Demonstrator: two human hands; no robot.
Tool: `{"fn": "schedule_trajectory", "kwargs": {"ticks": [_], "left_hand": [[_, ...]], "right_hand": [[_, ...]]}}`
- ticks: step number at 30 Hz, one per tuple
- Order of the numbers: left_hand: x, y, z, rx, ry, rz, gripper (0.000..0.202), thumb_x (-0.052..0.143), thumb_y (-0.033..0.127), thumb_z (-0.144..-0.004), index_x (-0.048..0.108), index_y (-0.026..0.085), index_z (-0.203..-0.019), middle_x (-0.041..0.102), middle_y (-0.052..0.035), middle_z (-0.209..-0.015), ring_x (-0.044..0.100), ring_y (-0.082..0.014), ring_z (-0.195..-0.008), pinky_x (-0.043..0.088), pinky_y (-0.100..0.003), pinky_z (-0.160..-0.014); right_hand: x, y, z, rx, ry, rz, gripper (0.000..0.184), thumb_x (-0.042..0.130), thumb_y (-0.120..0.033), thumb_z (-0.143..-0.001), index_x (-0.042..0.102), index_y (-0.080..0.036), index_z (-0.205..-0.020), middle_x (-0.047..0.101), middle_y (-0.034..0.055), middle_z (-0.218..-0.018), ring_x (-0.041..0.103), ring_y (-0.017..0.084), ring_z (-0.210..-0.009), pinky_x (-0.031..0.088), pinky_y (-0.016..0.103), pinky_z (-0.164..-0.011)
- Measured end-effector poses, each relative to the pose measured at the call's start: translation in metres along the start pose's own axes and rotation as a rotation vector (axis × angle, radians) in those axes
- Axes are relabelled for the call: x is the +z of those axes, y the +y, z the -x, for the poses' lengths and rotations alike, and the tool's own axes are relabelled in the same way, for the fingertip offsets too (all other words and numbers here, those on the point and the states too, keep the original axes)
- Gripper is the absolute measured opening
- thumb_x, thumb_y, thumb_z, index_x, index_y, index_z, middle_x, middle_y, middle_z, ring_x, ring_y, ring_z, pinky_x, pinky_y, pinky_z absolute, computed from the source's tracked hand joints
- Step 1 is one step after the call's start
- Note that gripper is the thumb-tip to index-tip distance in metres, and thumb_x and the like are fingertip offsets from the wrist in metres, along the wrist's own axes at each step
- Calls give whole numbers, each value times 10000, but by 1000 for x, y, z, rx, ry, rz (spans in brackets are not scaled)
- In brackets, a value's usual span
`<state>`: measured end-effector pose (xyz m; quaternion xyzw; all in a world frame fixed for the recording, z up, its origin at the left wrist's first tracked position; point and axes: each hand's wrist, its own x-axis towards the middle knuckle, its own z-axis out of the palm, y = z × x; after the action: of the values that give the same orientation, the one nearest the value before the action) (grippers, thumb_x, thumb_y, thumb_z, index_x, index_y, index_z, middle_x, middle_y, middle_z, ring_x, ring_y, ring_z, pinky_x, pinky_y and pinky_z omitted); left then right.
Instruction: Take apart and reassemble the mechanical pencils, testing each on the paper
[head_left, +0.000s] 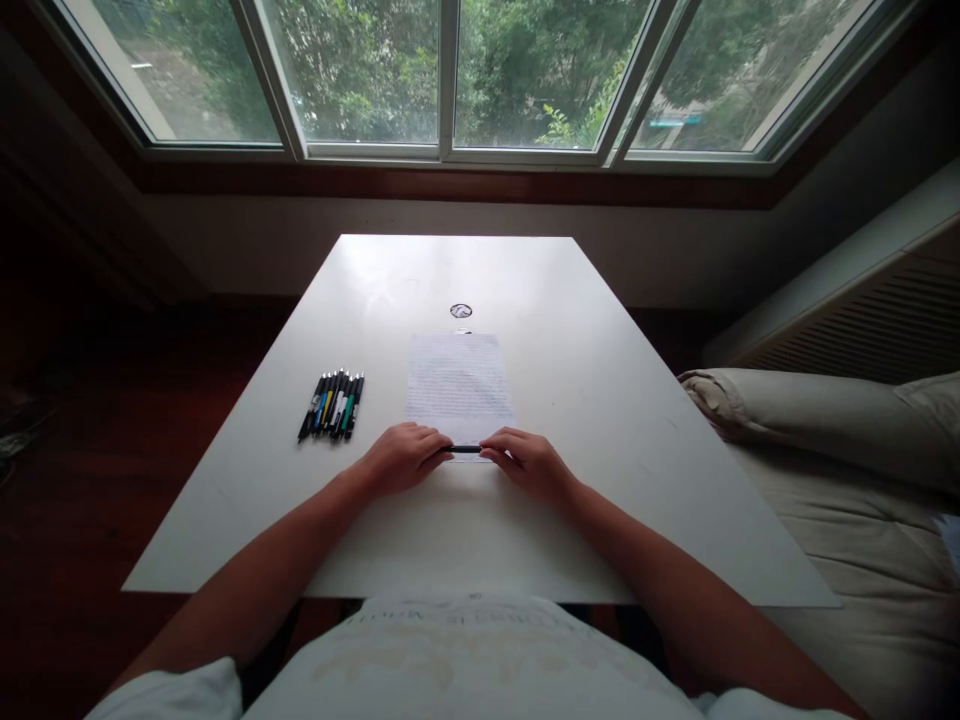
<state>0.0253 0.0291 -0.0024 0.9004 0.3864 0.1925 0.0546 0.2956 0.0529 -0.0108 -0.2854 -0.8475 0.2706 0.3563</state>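
A white table (600, 400) fills the space before the person, giving both forearms room to lean in from its near edge. On it a sheet of paper (459, 385), too fine to read, lies squarely ahead, likely for easy viewing. The left hand (409, 455) and right hand (529, 465) meet at its near end, fingers curled closed, each pinching one end of a dark pen. To the left, a row of pens (331, 405) lies side by side, apparently grouped to stay within reach. The dark pen (466, 449) spans the hands crosswise, its two-ended grip seemingly steadying it level.
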Motion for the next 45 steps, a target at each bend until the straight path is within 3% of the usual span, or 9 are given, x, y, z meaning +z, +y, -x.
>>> {"fn": "schedule_trajectory", "kwargs": {"ticks": [14,17,21,27,33,38,41,45], "left_hand": [[2,-3,0,-8,4,19,259,436,367,-1027,621,186,-1037,711,-50,-873,629,-167,-730,420,-301,-716],[2,-2,1,-5,7,14,278,422,373,-1030,626,185,-1040,707,-53,-869,637,-168,-743,426,-298,-725],[1,-2,2,1,7,1,276,432,376,-1027,628,184,-1055,708,-54,-883,644,-176,-770,427,-300,-742],[0,-3,1,-6,-3,-12,271,442,375,-1025,630,181,-1048,711,-53,-883,645,-182,-771,432,-301,-743],[-4,-15,4,-111,92,-14,250,464,360,-1018,637,180,-1031,718,-64,-904,651,-191,-784,451,-309,-741],[-11,-20,4,-145,150,47,228,483,345,-1010,636,182,-1056,704,-76,-922,655,-208,-858,477,-324,-787],[-15,-16,2,-102,146,84,227,476,297,-1011,620,191,-1152,694,-78,-946,650,-209,-887,488,-333,-812],[-16,-4,1,-26,129,128,377,403,203,-1021,494,232,-1385,670,-98,-1084,653,-189,-924,506,-312,-798]], "right_hand": [[2,1,5,-86,51,-48,202,548,-204,-972,675,-259,-1120,681,89,-1028,665,176,-849,555,306,-704],[3,0,6,-31,62,-66,172,577,-261,-960,672,-257,-1104,677,88,-1027,662,182,-830,561,306,-659],[5,-3,4,72,81,-111,292,650,-348,-920,640,-236,-1189,693,71,-954,652,174,-763,556,290,-609],[10,-6,1,77,87,-128,158,590,-289,-963,696,-232,-1066,697,58,-898,647,164,-737,565,321,-675],[4,-10,-6,123,226,-173,166,609,-339,-946,715,-228,-1010,672,72,-969,632,161,-742,579,297,-545],[2,-19,-17,180,235,-183,183,635,-357,-928,712,-222,-1025,676,69,-947,649,175,-766,593,291,-540],[9,-24,-22,229,238,-224,210,657,-385,-907,708,-208,-1009,683,74,-931,671,196,-800,597,285,-531],[27,-28,-29,301,241,-327,273,675,-428,-883,702,-189,-1010,708,70,-868,690,200,-759,609,293,-527]]}}
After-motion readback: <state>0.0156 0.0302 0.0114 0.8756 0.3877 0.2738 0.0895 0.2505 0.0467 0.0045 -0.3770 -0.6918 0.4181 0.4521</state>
